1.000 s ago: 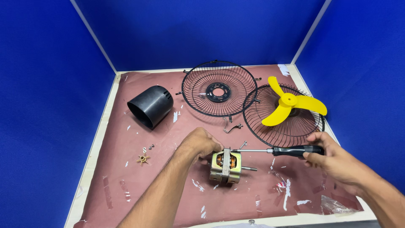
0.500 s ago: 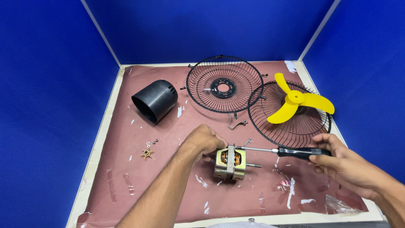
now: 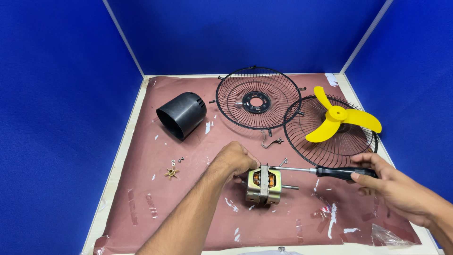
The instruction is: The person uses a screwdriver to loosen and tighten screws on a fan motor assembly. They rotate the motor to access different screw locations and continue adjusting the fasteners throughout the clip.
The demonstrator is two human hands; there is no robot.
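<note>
Since prev. frame, little moved: view sits a touch lower & closer, hands and parts keep same layout. Left hand (image 3: 236,160) at frame centre, clenched over top-left of fan motor (image 3: 265,185), pinning it to desk (image 3: 141,198). Right hand (image 3: 382,182) at lower right, grasping black handle of screwdriver (image 3: 330,172), shaft lying level, tip meeting top edge of motor just beside left hand's fingers.

Motor: stacked metal plates w/ copper windings showing, short shaft poking right. Likely heavy for its bulk, stiff, no give; smooth metal sides prob. slippery, windings & thin wires the fragile bit. Best held by outer steel frame, top & sides, palm pressing down, clear of copper and shaft. Apt to roll or twist under driver torque, so firm downward grip needed.

Around it: black cylindrical housing (image 3: 181,114) at upper left, on its side. Round wire grille (image 3: 258,97) top centre; second grille (image 3: 330,131) upper right, overlapping it, w/ yellow three-blade fan (image 3: 340,119) lying on top. Small brass star-shaped piece (image 3: 171,173) and tiny screws (image 3: 177,160) at left centre. Blue walls all round.
</note>
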